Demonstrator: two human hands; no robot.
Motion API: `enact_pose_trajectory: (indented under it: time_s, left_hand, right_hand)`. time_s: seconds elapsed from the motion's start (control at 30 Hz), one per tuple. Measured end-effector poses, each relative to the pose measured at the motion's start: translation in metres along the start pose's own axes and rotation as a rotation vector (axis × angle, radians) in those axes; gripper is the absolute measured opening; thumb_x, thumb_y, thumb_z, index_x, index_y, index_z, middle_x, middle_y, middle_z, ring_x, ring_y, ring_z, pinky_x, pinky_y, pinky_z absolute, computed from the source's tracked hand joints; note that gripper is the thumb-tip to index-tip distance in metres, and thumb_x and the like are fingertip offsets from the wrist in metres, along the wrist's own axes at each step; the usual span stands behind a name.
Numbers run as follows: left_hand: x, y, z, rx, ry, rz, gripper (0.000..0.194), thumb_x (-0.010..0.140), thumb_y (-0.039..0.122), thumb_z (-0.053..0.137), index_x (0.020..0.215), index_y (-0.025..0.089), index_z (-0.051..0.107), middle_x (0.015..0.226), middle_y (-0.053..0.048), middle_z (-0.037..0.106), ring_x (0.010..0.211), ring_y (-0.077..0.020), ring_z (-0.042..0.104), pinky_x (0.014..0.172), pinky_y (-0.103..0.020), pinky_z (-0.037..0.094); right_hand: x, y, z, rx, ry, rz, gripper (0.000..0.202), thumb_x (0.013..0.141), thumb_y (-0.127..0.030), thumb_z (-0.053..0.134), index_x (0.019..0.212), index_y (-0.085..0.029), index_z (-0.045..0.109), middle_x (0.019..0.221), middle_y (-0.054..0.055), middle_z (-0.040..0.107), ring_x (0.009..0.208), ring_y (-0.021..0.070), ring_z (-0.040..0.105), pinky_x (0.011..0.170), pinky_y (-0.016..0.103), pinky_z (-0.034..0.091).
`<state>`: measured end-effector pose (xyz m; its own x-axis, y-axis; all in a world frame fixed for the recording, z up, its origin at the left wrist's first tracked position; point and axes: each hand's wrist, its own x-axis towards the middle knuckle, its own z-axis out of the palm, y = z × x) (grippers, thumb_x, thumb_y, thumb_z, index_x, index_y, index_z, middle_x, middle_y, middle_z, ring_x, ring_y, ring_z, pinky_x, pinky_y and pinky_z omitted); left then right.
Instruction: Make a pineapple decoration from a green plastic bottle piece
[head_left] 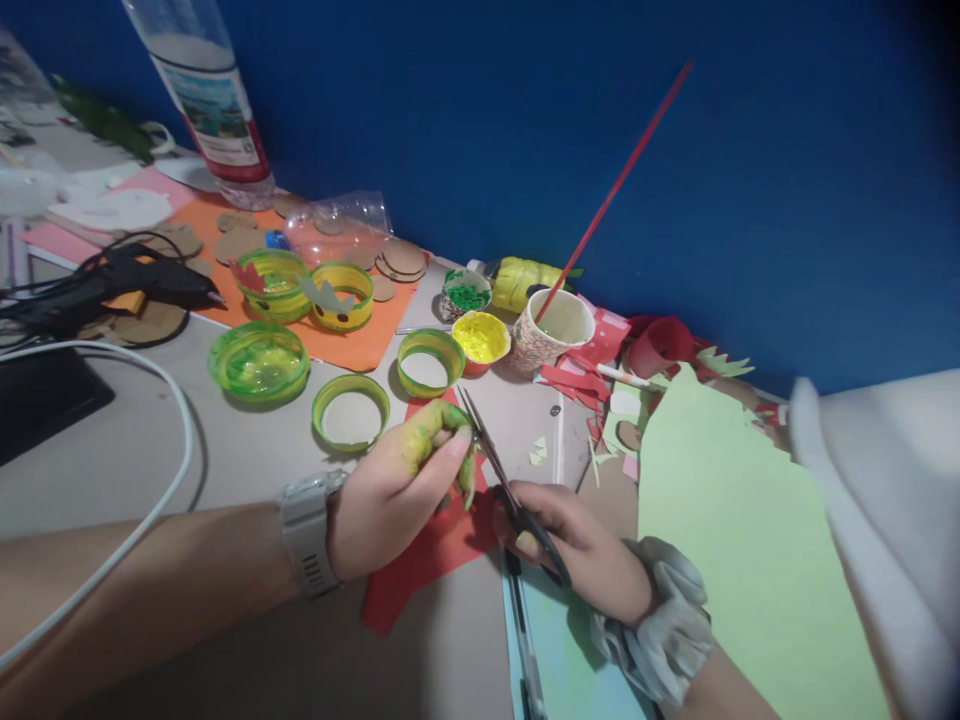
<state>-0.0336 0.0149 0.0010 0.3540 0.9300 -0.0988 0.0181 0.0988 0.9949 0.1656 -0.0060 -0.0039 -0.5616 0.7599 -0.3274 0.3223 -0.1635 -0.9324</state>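
Black-handled scissors (539,531) are in my right hand (577,550), which wears a grey scrunchie on its wrist. Their blades point up and away, right beside the fingertips of my left hand (420,470). That hand is closed in a pinch, with yellow and green paint on its fingers; what it pinches is too small or hidden to make out. Beneath both hands lies red paper (450,560). Just beyond the left hand sit two green-and-yellow painted rings (351,440) and a yellow paint cup (480,338).
A paper cup (551,335) holds a long red stick. Light green paper (739,520) covers the right side. At left are a glue gun (142,280), a white cable (184,400), painted bowls (259,365) and a tall bottle (217,110). A blue partition (480,120) stands behind.
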Motion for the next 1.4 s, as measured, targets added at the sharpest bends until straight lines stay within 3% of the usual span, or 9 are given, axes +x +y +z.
enact_pose_trajectory:
  time_s: [0.67,1.1,1.4]
  left_hand:
    - [0.0006,0.0021,0.0009,-0.005,0.01,-0.023,0.025,0.098,0.029,0.037,0.074,0.021,0.042,0.061,0.006,0.051,0.057,-0.0105,0.05,0.06,-0.027,0.04]
    - [0.0012,-0.0025,-0.0008,0.002,0.05,-0.018,0.025,0.099,0.033,0.037,0.079,0.021,0.046,0.064,0.006,0.054,0.061,-0.0099,0.052,0.067,-0.025,0.044]
    - [0.001,-0.0038,0.0004,-0.026,0.02,-0.016,0.026,0.099,0.035,0.036,0.079,0.022,0.046,0.063,0.006,0.056,0.056,-0.0104,0.053,0.062,-0.026,0.043]
  right_hand:
    - [0.0001,0.0004,-0.0004,-0.029,0.004,-0.003,0.058,0.082,-0.072,0.051,0.064,-0.017,0.038,0.061,-0.004,0.034,0.056,0.0093,0.03,0.05,0.023,0.025]
    - [0.0,0.0024,-0.0009,-0.03,-0.011,-0.002,0.058,0.081,-0.072,0.051,0.065,-0.017,0.041,0.061,-0.003,0.037,0.057,0.0101,0.032,0.051,0.023,0.026]
    - [0.0001,-0.0011,0.0002,-0.051,0.009,0.004,0.058,0.082,-0.071,0.051,0.065,-0.017,0.041,0.061,-0.004,0.035,0.056,0.0096,0.031,0.05,0.023,0.025]
